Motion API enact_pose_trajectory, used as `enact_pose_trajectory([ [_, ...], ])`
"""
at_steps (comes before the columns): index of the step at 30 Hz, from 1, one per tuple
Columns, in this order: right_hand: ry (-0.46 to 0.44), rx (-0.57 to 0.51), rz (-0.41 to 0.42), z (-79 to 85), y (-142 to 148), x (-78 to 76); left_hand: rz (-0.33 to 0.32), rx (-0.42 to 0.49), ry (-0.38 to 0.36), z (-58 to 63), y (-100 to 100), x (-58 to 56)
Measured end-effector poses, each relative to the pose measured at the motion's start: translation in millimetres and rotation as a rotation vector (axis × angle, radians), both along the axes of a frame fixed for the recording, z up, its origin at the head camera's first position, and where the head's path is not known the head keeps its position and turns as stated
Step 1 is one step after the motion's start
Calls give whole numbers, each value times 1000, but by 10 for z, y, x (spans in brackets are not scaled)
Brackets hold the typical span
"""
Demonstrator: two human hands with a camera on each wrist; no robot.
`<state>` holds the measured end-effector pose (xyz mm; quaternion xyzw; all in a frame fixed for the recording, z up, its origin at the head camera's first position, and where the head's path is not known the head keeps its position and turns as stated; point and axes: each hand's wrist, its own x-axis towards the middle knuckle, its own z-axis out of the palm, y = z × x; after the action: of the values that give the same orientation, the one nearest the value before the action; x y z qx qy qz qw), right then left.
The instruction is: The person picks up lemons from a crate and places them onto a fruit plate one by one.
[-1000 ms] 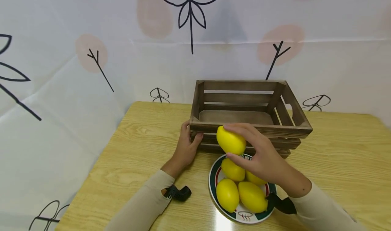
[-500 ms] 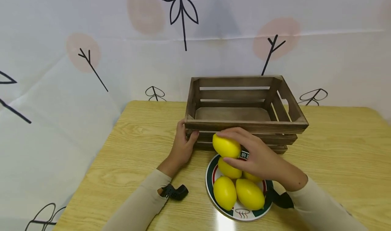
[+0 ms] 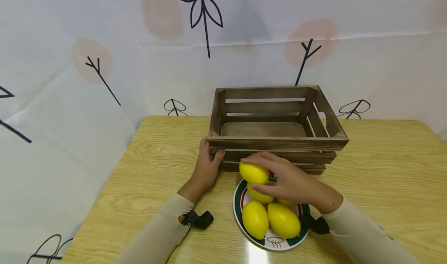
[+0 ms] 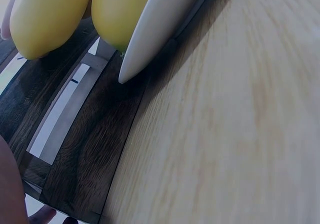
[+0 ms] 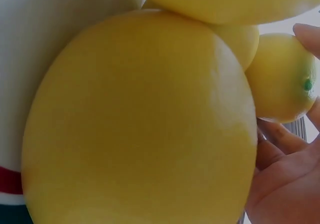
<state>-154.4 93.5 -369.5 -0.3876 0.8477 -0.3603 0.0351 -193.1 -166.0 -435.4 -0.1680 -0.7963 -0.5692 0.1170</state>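
Observation:
Between thumb and fingers, my right hand (image 3: 290,178) holds a yellow lemon (image 3: 254,173) just over the far side of a round plate (image 3: 239,211). On the plate lie several other lemons (image 3: 255,219), one of them right under the held lemon; whether these two touch, I cannot tell. The right wrist view has the held lemon (image 5: 277,82) behind nearer ones, its green tip toward the fingers. My left hand (image 3: 205,169) grips the left front corner of a brown slatted wooden crate (image 3: 279,143), thumb on the front and fingers round the side, partly hidden.
The crate stands at the back of a wood-grain table (image 3: 157,159), right behind the plate. A white cloth (image 3: 258,62) with drawn plants hangs behind the table. Each wrist bears a black camera mount (image 3: 198,220).
My right hand has come down and slightly left with the lemon, closer to the lemons on the plate. The left hand keeps its grip on the crate. The head view has shifted slightly.

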Motion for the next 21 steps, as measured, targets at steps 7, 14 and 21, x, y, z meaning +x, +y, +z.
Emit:
enact_pose_trajectory([
  [7, -4, 15, 8, 0, 4, -5, -2, -21, -20, 4, 7, -9],
  [14, 1, 11, 22, -12, 6, -11, 11, -22, 19, -18, 15, -15],
  [21, -21, 5, 29, -31, -9, -20, 11, -14, 24, -6, 12, 5],
])
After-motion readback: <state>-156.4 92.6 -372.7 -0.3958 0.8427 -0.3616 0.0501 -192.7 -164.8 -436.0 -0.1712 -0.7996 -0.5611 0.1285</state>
